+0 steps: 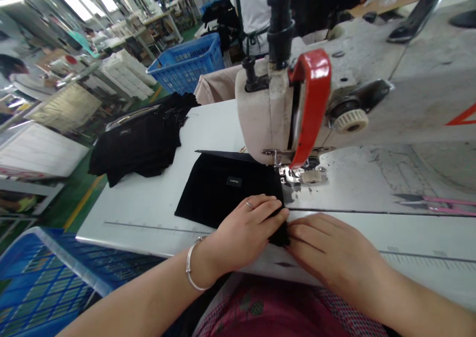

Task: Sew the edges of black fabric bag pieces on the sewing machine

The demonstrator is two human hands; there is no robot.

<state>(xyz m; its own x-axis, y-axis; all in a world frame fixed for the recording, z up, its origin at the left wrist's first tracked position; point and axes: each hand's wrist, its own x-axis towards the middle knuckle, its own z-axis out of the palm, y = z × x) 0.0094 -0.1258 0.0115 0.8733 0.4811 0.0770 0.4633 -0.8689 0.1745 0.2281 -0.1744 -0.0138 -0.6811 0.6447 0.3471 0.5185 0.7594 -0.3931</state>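
Note:
A black fabric pouch (pixel 211 188) with a small dark label lies flat on the white sewing table, its right edge beside the presser foot (pixel 286 174) of the sewing machine (pixel 260 109). My left hand (pixel 249 228), with a ring and a bracelet, rests on the pouch's lower right part, fingers laid over the cloth. At the pouch's near right corner, my right hand (pixel 323 248) pinches the edge between thumb and fingers. The fingertips of both hands nearly meet there. Its thumb tip is partly hidden.
A pile of black pouches (pixel 137 139) sits at the table's left. Pink-handled thread snips (pixel 439 204) lie on the machine bed at right. One blue crate (pixel 189 62) stands behind the table, another blue crate (pixel 74 277) at lower left. People work in the background.

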